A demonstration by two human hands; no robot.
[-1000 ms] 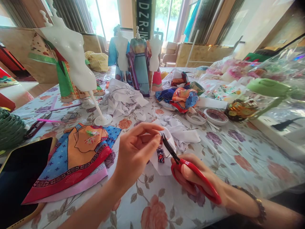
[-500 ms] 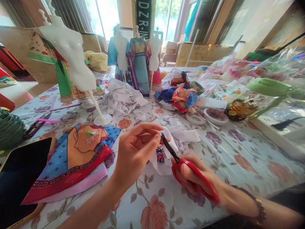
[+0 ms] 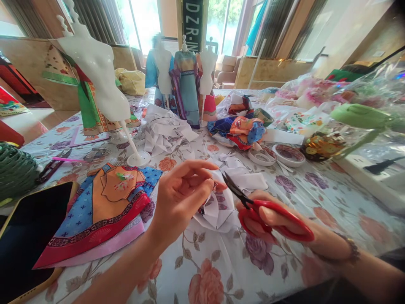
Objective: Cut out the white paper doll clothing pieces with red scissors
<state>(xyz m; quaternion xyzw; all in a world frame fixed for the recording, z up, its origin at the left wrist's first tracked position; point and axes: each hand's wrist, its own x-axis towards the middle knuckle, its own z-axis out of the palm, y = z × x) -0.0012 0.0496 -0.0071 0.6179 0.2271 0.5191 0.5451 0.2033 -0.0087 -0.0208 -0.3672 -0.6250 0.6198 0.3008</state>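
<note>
Left hand [image 3: 180, 198]: fingers pinched on a white fabric scrap [image 3: 217, 209], held just above the floral tablecloth [image 3: 221, 270].
Right hand [image 3: 275, 223]: closed through the handles of the red scissors [image 3: 268, 211]; dark blades point to ten o'clock, tips just beside the scrap and the left fingertips.
At nine o'clock of the left hand: folded printed cloth [image 3: 104, 207] in orange, blue and red, lying flat.
At eleven o'clock: white mannequin stand [image 3: 104, 80].
At twelve o'clock: pile of white offcuts [image 3: 164, 131].
</note>
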